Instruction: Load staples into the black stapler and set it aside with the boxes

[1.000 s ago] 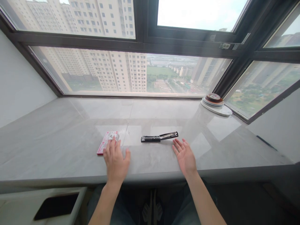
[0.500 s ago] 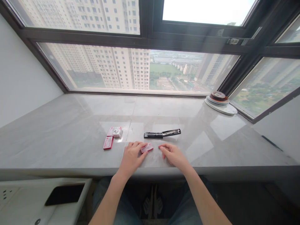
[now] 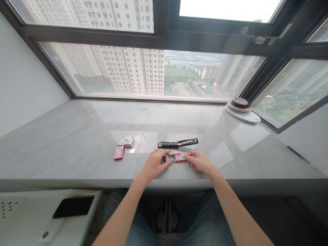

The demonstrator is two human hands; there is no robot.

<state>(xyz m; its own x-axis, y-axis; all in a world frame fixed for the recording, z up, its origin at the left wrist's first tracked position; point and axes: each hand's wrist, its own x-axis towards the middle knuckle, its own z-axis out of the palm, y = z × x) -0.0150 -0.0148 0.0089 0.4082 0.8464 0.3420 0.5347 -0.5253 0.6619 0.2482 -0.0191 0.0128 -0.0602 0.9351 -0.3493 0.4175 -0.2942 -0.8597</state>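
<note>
A small red-and-white staple box (image 3: 180, 156) lies slid open on the counter between my hands. My left hand (image 3: 155, 163) grips the tray end on its left, thumb in front and fingers behind. The sleeve's right end is pinched in my right hand (image 3: 199, 160). In the gap, the tray shows a small metallic strip that looks like staples. Just behind the box, an opened black stapler (image 3: 167, 145) lies with its upper arm swung out to the right. To the left, a red-and-white box (image 3: 119, 152) touches a second, whiter box (image 3: 126, 140).
A stack of plates or round trivets (image 3: 239, 110) stands at the back right by the window frame. The grey counter's (image 3: 77, 147) front edge runs just before my forearms. Below left, a dark phone-like slab (image 3: 73, 207) lies on a white surface.
The staple box has moved right and slid open, tray to the left. My right hand, earlier apart from it, has taken hold of its sleeve. The stapler has stayed put.
</note>
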